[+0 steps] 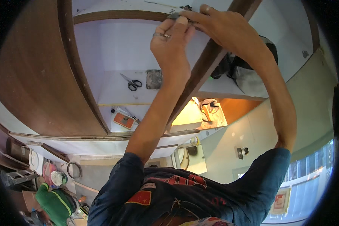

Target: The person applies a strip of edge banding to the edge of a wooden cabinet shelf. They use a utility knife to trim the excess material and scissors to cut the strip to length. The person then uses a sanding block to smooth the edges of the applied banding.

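My left hand (172, 54), with a ring on one finger, reaches up to the brown shelf edge (120, 15). Its thumb and fingers pinch a small dark grey piece (174, 16), flat and thin, whose kind I cannot make out. From the right, my right hand (224, 30) meets it, fingertips closed at the same piece. Both hands are close to where the shelf edge meets a slanting brown upright (205, 64). On the shelf below lie black-handled scissors (133, 83) and a dark, worn square sheet (154, 79).
A large brown panel (34, 75) stands at left. Lower down, an orange-and-white box (124, 119) sits in a compartment. A dark and grey bag (248, 73) fills part of the right compartment. On the floor at lower left, a person in green (54, 203) is near a bucket (58, 177).
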The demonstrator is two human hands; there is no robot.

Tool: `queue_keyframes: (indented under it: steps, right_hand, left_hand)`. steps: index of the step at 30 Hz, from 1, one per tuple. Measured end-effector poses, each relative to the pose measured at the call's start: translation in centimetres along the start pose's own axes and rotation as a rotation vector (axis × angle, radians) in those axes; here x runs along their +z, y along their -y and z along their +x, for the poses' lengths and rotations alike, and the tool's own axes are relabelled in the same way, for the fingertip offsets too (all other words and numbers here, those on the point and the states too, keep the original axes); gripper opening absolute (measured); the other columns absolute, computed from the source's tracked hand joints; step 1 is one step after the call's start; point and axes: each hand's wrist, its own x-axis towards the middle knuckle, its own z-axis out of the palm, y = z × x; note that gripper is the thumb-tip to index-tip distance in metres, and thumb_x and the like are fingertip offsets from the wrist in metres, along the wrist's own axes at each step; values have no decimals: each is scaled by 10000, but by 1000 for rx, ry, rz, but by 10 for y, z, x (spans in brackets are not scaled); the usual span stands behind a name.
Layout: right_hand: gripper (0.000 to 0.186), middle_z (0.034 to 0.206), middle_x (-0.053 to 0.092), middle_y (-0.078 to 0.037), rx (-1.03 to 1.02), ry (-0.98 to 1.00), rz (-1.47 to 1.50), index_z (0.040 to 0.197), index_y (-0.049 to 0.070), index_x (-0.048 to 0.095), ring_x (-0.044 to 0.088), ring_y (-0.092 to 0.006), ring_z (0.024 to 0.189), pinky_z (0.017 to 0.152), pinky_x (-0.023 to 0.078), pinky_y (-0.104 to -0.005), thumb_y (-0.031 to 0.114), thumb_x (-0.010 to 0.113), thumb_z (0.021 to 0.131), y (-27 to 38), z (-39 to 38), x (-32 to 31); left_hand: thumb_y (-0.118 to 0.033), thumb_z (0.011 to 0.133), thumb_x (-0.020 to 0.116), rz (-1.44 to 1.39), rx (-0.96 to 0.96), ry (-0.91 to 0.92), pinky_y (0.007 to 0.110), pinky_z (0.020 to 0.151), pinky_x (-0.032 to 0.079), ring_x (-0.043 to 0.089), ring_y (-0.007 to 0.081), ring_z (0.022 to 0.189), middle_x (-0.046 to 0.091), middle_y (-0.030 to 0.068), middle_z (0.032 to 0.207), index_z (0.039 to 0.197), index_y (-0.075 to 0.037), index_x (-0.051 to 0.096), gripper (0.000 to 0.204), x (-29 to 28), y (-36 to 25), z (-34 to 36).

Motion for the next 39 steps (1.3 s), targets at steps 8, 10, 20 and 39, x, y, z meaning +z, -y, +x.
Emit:
queue_keyframes:
  steps: [8, 10, 20, 39]
  right_hand:
    - [394, 944, 663, -197, -43, -13, 179, 1347, 78, 522, 698, -297, 694, 577, 566, -371, 211, 551, 978, 1, 8, -15]
    - [435, 1042, 654, -120, 8, -49, 50, 1368, 169, 520, 701, -294, 767, 629, 573, -376, 189, 579, 938, 7, 3, -7]
    - [402, 966, 667, -203, -40, 51, 162, 1352, 79, 515, 703, -301, 720, 603, 576, -369, 208, 551, 974, 1, 18, -12]
    - [386, 1027, 657, -236, -45, 56, 120, 1357, 72, 530, 705, -326, 735, 617, 586, -386, 231, 487, 1008, 2, 23, -10]
  left_hand:
    - [-56, 919, 682, 23, 32, 32, 307, 895, 597, 685, 182, 908, 665, 119, 988, 1032, 51, 596, 177, -2, -3, 8]
    - [-53, 918, 681, 2, 27, 3, 301, 886, 597, 687, 178, 894, 666, 116, 979, 1022, 49, 601, 166, 0, -6, 0]
    - [-65, 921, 679, 33, 46, 10, 292, 863, 597, 690, 178, 883, 671, 117, 990, 1022, 48, 611, 166, -6, -3, 12]
    - [-53, 876, 714, 56, 92, -10, 304, 836, 600, 675, 193, 871, 638, 150, 971, 1066, 77, 519, 301, -5, -10, 14]
